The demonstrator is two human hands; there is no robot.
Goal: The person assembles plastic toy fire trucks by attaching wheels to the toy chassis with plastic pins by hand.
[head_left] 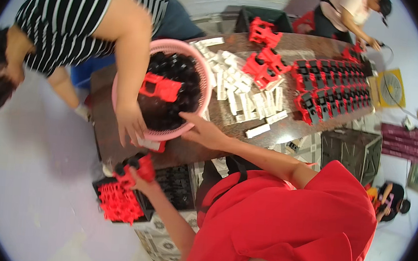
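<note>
My left hand [143, 183] is closed on a red plastic toy truck body [138, 170] with black parts attached, held above a black crate's red plastic parts [119, 203]. My right hand [204, 131] reaches over the near right rim of a round pink basket [207, 88], its fingers stretched out and apart, nothing visible in them. Shiny black parts [177, 65] fill much of the basket, and a red truck body [160, 87] lies on top. Across the basket's left side comes a co-worker's arm [131, 69], the hand [131, 123] hanging by the near rim.
White plastic pieces [242, 91] are heaped on the brown table [222, 144]. Loose red truck bodies [266, 68] lie beyond them, rows of red-and-black ones [329, 89] at right. Black crates [351, 150] stand below the table. Another person [346, 15] works at the far end.
</note>
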